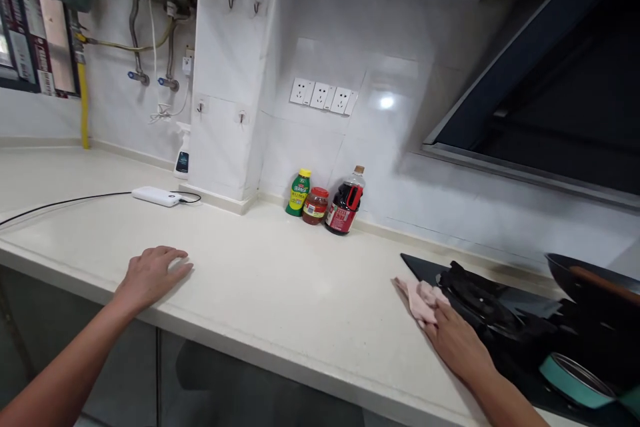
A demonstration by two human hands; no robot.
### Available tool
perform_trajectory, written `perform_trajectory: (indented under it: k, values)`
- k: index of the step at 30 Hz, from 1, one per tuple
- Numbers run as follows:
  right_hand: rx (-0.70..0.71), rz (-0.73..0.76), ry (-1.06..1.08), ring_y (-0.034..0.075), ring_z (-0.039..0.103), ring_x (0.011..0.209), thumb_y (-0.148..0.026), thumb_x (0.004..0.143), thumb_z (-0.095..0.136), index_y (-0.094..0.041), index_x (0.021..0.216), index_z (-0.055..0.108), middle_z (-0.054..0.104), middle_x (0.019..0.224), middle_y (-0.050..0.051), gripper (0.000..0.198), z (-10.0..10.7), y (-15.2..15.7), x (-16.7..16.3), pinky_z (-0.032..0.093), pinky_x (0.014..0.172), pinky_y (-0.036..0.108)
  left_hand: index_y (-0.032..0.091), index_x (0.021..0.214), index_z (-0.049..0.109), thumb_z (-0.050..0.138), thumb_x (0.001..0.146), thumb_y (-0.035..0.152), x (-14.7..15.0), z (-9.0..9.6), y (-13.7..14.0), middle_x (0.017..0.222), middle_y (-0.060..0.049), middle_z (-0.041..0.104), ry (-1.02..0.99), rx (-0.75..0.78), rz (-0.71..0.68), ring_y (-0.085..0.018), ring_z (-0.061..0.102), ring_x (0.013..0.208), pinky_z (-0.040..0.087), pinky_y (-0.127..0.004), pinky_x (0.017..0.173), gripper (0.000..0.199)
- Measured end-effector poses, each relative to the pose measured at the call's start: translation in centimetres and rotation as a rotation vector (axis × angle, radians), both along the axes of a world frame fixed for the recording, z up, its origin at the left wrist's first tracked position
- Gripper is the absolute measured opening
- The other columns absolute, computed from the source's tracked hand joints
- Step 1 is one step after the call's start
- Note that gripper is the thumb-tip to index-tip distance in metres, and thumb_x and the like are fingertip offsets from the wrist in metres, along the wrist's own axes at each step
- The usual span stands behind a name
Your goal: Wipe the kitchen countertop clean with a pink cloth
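My right hand [457, 340] is closed on a crumpled pale pink cloth [421, 299], at the left edge of the black gas stove [425, 268]. The cloth lies partly on the white countertop [280, 293] and partly against the stove's edge. Over the counter's front left, my left hand [153, 275] has its fingers stretched out and holds nothing. Whether its palm touches the surface I cannot tell. Behind it lies a white power bank [156, 196] with a black cable plugged into it.
Against the back wall stand a green bottle with yellow cap [299, 193], a red-lidded jar [315, 206] and a dark sauce bottle [346, 203]. A spray bottle [183, 152] is by the pillar. A wok [565, 277] and teal pot [575, 380] sit on the stove, under a range hood [550, 107].
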State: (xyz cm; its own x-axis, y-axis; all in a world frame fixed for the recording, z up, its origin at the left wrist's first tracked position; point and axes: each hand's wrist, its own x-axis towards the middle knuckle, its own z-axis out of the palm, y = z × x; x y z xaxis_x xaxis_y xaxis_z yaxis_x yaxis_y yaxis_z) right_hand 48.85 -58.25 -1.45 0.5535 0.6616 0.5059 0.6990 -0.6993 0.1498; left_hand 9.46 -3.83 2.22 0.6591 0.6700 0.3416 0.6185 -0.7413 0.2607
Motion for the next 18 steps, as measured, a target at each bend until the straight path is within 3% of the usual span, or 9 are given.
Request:
perform_trajectory:
  k: [3, 7, 10, 13, 18]
  values:
    - [0.000, -0.016, 0.021, 0.033, 0.055, 0.117, -0.042, 0.089, 0.043, -0.018, 0.100, 0.073, 0.062, 0.120, 0.017, 0.040, -1.2, -3.0, -1.9, 0.045, 0.103, 0.048, 0.026, 0.120, 0.069, 0.038, 0.087, 0.060, 0.2, -0.1, -0.1, 0.134, -0.011, 0.063, 0.013, 0.020, -0.022, -0.039, 0.051, 0.127, 0.040, -0.054, 0.101, 0.057]
    - [-0.062, -0.018, 0.242, 0.030, 0.056, 0.113, -0.056, 0.093, 0.042, -0.028, 0.123, 0.069, 0.061, 0.121, 0.012, 0.050, -0.2, -2.7, -4.1, 0.046, 0.100, 0.045, 0.025, 0.122, 0.068, 0.039, 0.087, 0.061, 0.3, -0.2, -0.1, 0.133, -0.012, 0.063, 0.010, 0.012, -0.041, -0.040, 0.050, 0.127, 0.040, -0.055, 0.101, 0.058]
    - [-0.084, -0.132, 0.296, 0.033, 0.051, 0.120, -0.058, 0.091, 0.045, -0.035, 0.136, 0.061, 0.055, 0.133, 0.009, 0.053, 1.6, 0.1, -4.9, 0.042, 0.103, 0.050, 0.025, 0.121, 0.069, 0.040, 0.087, 0.061, 0.3, -0.3, 0.0, 0.132, -0.011, 0.064, -0.016, 0.017, -0.051, -0.040, 0.051, 0.126, 0.040, -0.055, 0.100, 0.058]
    - [-0.060, -0.286, 0.344, 0.037, 0.043, 0.130, -0.051, 0.094, 0.042, -0.034, 0.130, 0.066, 0.052, 0.140, 0.009, 0.047, 3.8, 3.9, -5.6, 0.038, 0.104, 0.054, 0.024, 0.121, 0.070, 0.041, 0.087, 0.061, 0.2, -0.2, 0.0, 0.131, -0.012, 0.065, -0.025, 0.020, -0.063, -0.040, 0.051, 0.126, 0.040, -0.054, 0.101, 0.058]
    - [-0.057, -0.260, 0.411, 0.037, 0.045, 0.127, -0.041, 0.100, 0.038, -0.025, 0.117, 0.073, 0.052, 0.141, 0.013, 0.042, 6.5, 12.2, -8.0, 0.039, 0.103, 0.052, 0.023, 0.122, 0.068, 0.038, 0.089, 0.058, 0.3, 0.1, -0.4, 0.133, -0.013, 0.063, -0.013, 0.011, -0.057, -0.041, 0.051, 0.126, 0.039, -0.055, 0.100, 0.057]
